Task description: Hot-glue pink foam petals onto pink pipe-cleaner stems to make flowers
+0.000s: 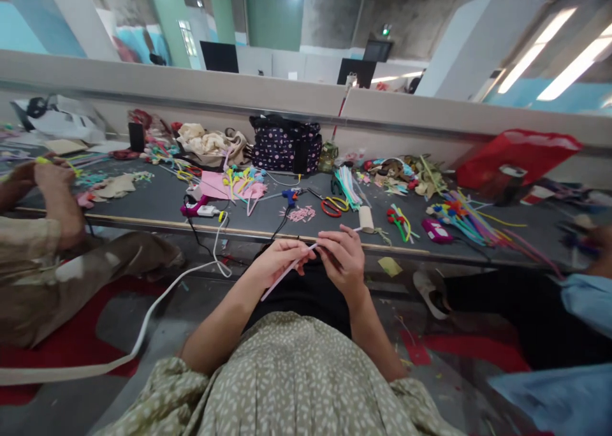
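Both hands are in front of my lap, just short of the table edge. A pale lilac pipe cleaner (282, 278) slants between them, its lower end sticking out under my left hand (283, 259). The left fingers are pinched around it near its middle. My right hand (342, 257) has its fingertips closed on the pipe cleaner farther up, close to the left fingertips. A short pale tip shows beyond the right hand. On the table past my hands lie red-and-yellow-handled scissors (332, 206), a pile of small pink pieces (300, 214) and a blue glue gun (289, 197).
A bundle of pastel pipe cleaners (348, 187) lies behind a beige roll (366, 219). A dark dotted bag (285, 146) stands at the back. A white cable (148, 321) hangs at left. Co-workers sit on both sides; one's hand (55, 174) is at far left.
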`<state>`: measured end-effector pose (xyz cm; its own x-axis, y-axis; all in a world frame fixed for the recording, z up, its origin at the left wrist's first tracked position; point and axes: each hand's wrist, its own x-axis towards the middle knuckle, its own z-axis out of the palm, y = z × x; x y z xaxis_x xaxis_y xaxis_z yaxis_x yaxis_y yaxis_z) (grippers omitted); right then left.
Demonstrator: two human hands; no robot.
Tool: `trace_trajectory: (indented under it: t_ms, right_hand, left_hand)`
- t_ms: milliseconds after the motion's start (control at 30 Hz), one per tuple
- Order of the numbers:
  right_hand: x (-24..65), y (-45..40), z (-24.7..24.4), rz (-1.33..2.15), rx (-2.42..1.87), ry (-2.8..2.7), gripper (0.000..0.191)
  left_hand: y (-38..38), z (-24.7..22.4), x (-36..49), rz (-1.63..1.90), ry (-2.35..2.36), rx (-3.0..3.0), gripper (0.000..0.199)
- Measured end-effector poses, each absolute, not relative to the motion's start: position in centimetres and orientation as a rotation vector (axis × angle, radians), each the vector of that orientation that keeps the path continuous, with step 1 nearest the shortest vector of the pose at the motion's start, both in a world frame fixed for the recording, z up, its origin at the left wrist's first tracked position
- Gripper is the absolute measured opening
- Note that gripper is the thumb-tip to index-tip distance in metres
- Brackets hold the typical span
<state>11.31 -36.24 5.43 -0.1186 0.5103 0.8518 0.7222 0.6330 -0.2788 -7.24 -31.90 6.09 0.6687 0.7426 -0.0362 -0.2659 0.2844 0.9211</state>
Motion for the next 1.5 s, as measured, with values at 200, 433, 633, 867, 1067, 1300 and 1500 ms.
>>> trace_trajectory:
  t_ms: [200,433,633,867,1067,1300,1500]
  right_hand:
    - [11.9,-36.3,4.5,-0.305,-1.008,-1.826,0.022]
    - [11.7,-36.0,4.4,-0.301,-1.016,-1.846,0.020]
    - [11.9,-35.5,3.4,-0.277,-1.058,-1.872,0.023]
    - [11.7,-35.3,3.0,-0.223,-1.070,-1.822,0.027]
    - [10.7,-35.2,2.4,-0.145,-1.132,-1.780,0.022]
    - [9.0,-35.6,2.4,-0.193,-1.215,-1.842,0.022]
    - [8.5,-36.0,2.6,0.085,-1.290,-1.854,0.018]
  left_hand:
    - [-32.1,5.1,-6.7,0.675,0.444,1.027,0.023]
    - [-32.1,4.6,-6.6,0.673,0.438,0.961,0.022]
    - [-31.8,3.5,-6.2,0.697,0.454,0.896,0.023]
    - [-31.6,3.0,-6.0,0.739,0.448,0.842,0.019]
    - [-31.5,3.0,-5.5,0.846,0.526,0.789,0.020]
    - [-31.8,2.9,-5.3,1.097,0.649,0.959,0.016]
    - [-31.5,2.6,-5.6,1.269,0.724,1.211,0.015]
